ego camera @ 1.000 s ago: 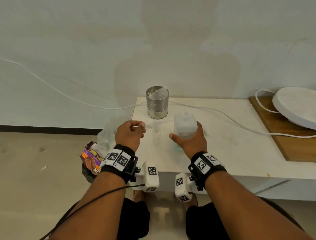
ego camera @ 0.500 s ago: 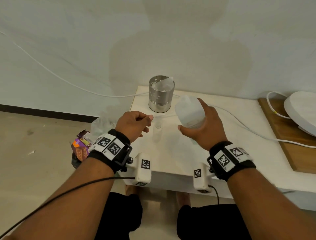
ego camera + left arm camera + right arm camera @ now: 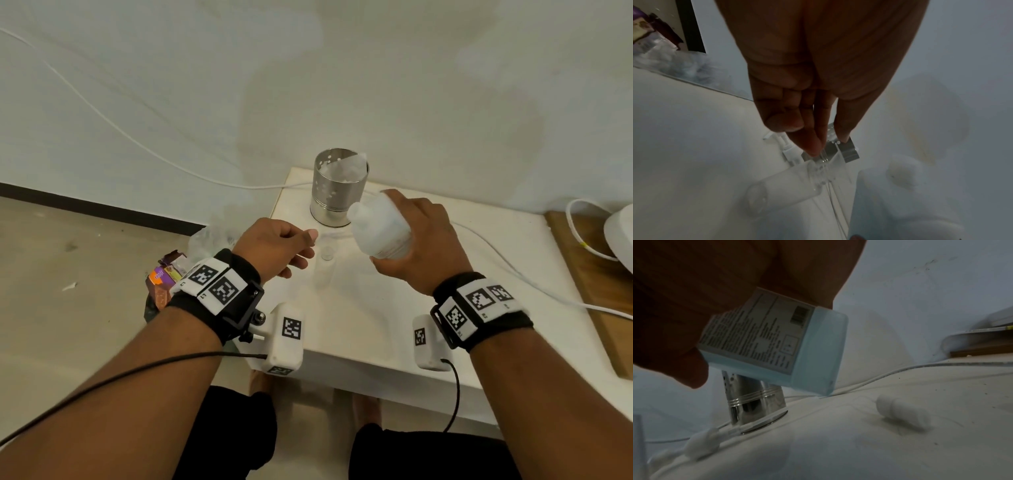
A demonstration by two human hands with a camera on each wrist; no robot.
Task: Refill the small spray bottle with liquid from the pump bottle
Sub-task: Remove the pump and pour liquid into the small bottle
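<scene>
Two hands: right hand (image 3: 424, 240) grips tilted pump bottle (image 3: 380, 228), label print unreadable; left hand (image 3: 274, 245) loosely curled, empty.

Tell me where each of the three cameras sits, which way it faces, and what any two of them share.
Head: worn on the head, looking down at the white table; both forearms, left hand and right hand show.
Left wrist: under the left wrist, looking along the fingers at the small spray bottle.
Right wrist: low under the right hand, looking up at the tilted pump bottle; palm shows.
Shared: head and right wrist both show the metal holder and pump bottle.
</scene>
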